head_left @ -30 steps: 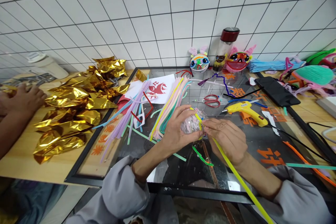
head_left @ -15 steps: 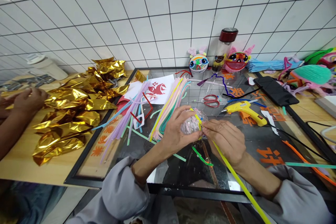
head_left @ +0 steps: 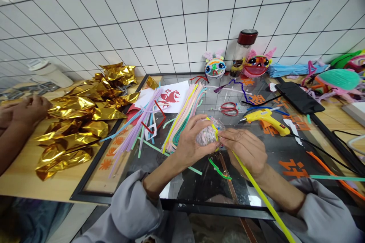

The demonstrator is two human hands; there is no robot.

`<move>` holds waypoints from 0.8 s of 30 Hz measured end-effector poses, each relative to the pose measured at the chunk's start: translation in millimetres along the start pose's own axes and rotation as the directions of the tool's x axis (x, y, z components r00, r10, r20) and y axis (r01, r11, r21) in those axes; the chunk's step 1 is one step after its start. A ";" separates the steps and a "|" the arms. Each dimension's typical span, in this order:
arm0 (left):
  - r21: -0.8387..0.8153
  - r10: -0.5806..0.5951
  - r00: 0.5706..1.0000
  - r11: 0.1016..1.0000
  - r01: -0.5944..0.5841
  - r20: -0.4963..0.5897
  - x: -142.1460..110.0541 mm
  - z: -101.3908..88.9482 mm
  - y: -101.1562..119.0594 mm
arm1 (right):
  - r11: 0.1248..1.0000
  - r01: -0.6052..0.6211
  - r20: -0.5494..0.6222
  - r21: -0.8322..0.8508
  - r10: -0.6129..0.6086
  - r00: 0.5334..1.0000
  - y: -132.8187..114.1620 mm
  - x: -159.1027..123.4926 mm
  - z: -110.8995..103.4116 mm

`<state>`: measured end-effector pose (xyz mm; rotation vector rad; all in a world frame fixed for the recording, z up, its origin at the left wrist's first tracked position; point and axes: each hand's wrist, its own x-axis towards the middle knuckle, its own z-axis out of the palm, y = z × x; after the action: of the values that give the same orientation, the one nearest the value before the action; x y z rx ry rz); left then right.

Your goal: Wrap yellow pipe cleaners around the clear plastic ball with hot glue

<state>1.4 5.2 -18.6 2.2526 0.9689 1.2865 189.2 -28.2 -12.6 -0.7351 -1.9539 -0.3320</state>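
My left hand [head_left: 192, 138] is wrapped round a clear plastic ball [head_left: 205, 136] filled with pale, shiny shreds. A yellow strip [head_left: 255, 186], which looks like a pipe cleaner, runs across the ball and then trails down past my right wrist toward the lower edge. My right hand [head_left: 245, 150] pinches this strip against the ball's right side; its fingertips partly hide the contact. Below the ball lies a short bright green piece [head_left: 219, 169] on the glass. A bundle of pastel pipe cleaners [head_left: 184, 115] rests just left of my left hand.
Right of my hands lie a yellow glue gun [head_left: 268, 120] with a black cord, red-handled scissors [head_left: 229, 109] and a phone [head_left: 299, 97]. A glass bottle [head_left: 238, 59] and decorated balls [head_left: 215, 67] stand by the wall. Gold foil [head_left: 74, 112] and another person's hand [head_left: 30, 110] are at left.
Both my hands stay almost where they were around the ball and the yellow strip. My right hand has shifted only slightly. The other person's hand at left has moved a little.
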 end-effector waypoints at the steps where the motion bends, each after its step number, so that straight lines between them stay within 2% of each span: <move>1: 0.001 0.005 1.000 1.000 -0.005 -0.003 -0.2 0.2 -0.8 | 1.000 -0.002 -0.002 0.003 0.002 1.000 0.0 0.2 -0.3; 24: 0.050 0.059 0.998 0.997 -0.059 -0.003 -1.5 -0.1 -2.6 | 1.000 -0.001 -0.008 0.007 0.001 1.000 -1.4 4.7 0.7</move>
<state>-0.2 5.9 -21.0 2.3336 0.9529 1.3057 186.3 -27.2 -8.7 -0.7285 -1.9462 -0.3267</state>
